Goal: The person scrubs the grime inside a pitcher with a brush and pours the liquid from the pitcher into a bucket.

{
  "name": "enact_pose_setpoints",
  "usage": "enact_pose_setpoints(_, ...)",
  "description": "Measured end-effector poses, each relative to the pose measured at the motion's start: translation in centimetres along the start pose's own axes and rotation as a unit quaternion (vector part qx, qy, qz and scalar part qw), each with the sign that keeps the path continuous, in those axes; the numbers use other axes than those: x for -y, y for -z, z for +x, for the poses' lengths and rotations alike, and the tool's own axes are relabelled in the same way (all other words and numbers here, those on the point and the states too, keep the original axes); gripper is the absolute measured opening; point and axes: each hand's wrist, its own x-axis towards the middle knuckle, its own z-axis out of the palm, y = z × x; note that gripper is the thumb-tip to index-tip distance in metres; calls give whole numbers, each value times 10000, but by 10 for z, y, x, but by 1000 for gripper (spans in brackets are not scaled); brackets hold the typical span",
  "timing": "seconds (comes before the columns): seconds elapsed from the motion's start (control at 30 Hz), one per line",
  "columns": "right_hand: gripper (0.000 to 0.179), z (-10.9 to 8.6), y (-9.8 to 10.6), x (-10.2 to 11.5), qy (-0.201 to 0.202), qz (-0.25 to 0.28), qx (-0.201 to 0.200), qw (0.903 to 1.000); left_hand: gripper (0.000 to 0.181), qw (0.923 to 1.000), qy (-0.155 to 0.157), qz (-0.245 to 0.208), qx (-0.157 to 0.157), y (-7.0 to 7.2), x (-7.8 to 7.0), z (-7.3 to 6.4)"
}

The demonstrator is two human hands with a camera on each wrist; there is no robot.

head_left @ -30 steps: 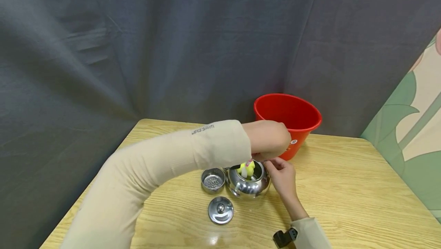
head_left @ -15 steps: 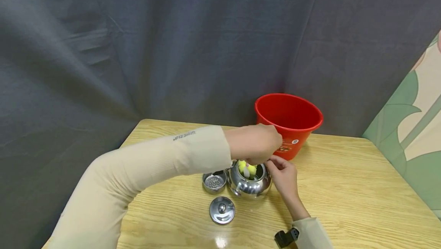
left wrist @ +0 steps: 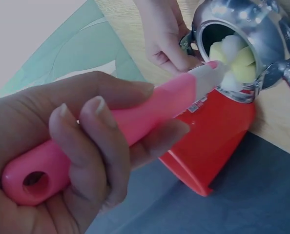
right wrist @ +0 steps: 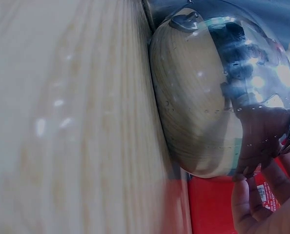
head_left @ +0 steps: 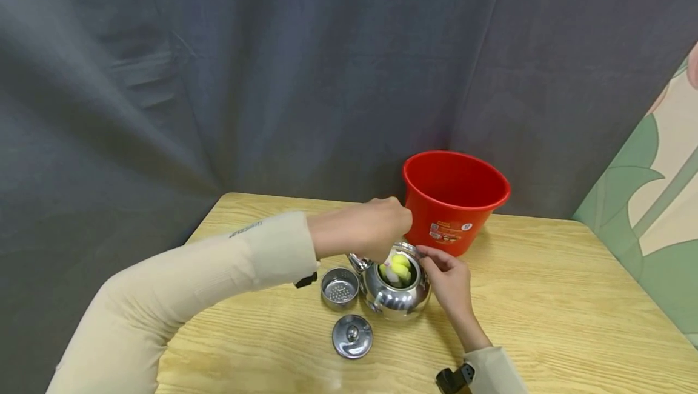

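My left hand (head_left: 376,227) grips a sponge brush (left wrist: 150,109) by its pink handle, fingers curled round it in the left wrist view. The brush's yellow and white sponge head (head_left: 400,270) sits inside the mouth of a shiny steel teapot (head_left: 397,304). The teapot stands on the table with its spout (head_left: 358,262) to the left. On its right side, my right hand (head_left: 452,282) pinches the handle's base at the rim. The right wrist view shows those fingers (right wrist: 262,204) against the teapot's rounded body.
A perforated steel strainer (head_left: 340,290) stands left of the teapot, and a knobbed lid (head_left: 352,337) lies in front. Close behind is a red bucket (head_left: 455,215). Dark cloth (head_left: 327,79) hangs along the table's (head_left: 572,297) back edge.
My left hand and forearm have swung left, exposing more of the bucket and the teapot's mouth. The sponge head has shifted inside the teapot. My right hand keeps its place.
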Motion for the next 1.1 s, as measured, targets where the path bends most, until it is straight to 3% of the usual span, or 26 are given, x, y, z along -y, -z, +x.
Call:
enact_pose_setpoints(0.1, 20, 0, 1, 0, 1, -28, -21, 10000, 10, 9997, 19, -236, -97, -4, 7, -2)
enact_pose_setpoints(0.33, 23, -13, 2, 39, -10, -47, 79, 10000, 22, 9965, 231, -778, -194, -10, 27, -5)
enact_pose_setpoints(0.47, 22, -6, 0, 20, 25, 56, 142, 9999, 18, 9896, 352, -1381, -180, -14, 38, -10)
enact_pose_setpoints(0.63, 21, 0, -4, 0, 67, 94, 115, 9999, 16, 9855, 321, -1647, -261, -20, 47, -14)
enact_pose_setpoints(0.9, 21, 3, -7, -3, 202, 48, 42, 9998, 13, 9732, 514, -2224, -271, -24, 56, -17)
enact_pose_setpoints(1.1, 21, 3, -8, -2, 173, 95, 68, 9998, 13, 9684, 592, -2413, -204, -27, 65, -18)
